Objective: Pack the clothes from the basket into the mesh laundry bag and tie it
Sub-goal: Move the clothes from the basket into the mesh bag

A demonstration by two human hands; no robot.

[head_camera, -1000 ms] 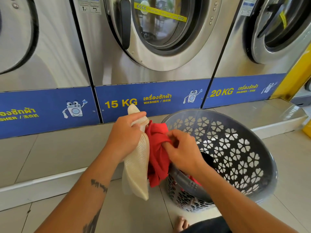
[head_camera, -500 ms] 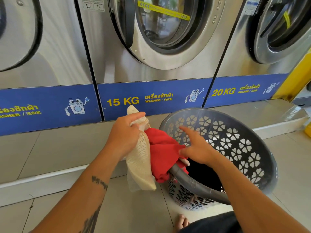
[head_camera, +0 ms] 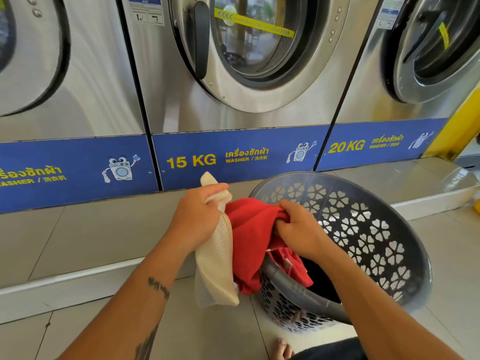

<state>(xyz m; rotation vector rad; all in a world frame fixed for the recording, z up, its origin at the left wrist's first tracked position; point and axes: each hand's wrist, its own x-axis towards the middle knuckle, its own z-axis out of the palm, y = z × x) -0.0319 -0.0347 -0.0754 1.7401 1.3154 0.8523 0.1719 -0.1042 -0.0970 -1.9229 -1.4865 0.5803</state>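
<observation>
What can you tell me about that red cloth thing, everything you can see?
The red garment is soft, plain bright-red fabric, bunched and crumpled. It drapes over the near rim of the grey plastic basket, one end hanging outside the basket, the other trailing inside. The right hand grips a fold at its top. On the other side it presses against the cream mesh laundry bag, whose top the left hand clutches. A small white tag or thread shows near its lower edge. What kind of clothing it is cannot be told.

Cloth mesh bag [head_camera: 215, 258], brushed-metal washers [head_camera: 176, 94]
</observation>
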